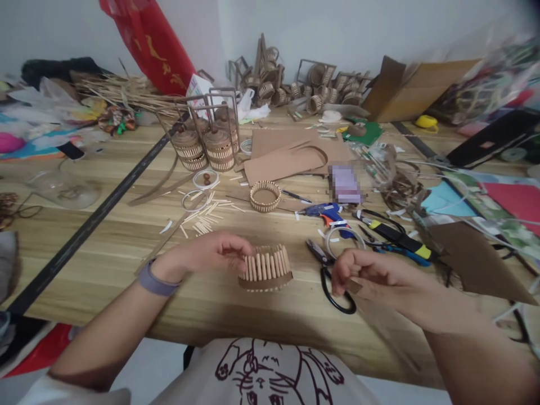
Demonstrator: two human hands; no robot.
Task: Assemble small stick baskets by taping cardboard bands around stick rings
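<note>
My left hand (pixel 236 251) grips the left side of a small round basket of upright wooden sticks (pixel 268 264), tilted a little above the table. A brown cardboard band (pixel 270 283) runs round its lower part. At the right, my right hand (pixel 367 278) pinches a brown cardboard strip (pixel 355 286); its blurred length trails down toward the table edge. Black-handled scissors (pixel 337 298) lie beside my right fingers, partly hidden by them. A second stick basket (pixel 265 198) with a brown base stands farther back. Loose wooden sticks (pixel 206 214) are scattered to its left.
A blue glue gun (pixel 324 211), a ring (pixel 346 239) and a yellow-black cutter (pixel 399 236) lie right of centre. Cardboard sheets (pixel 287 160) lie behind. Lidded baskets in frames (pixel 206 143) stand at the back left, with an open carton (pixel 415 87) at the back right.
</note>
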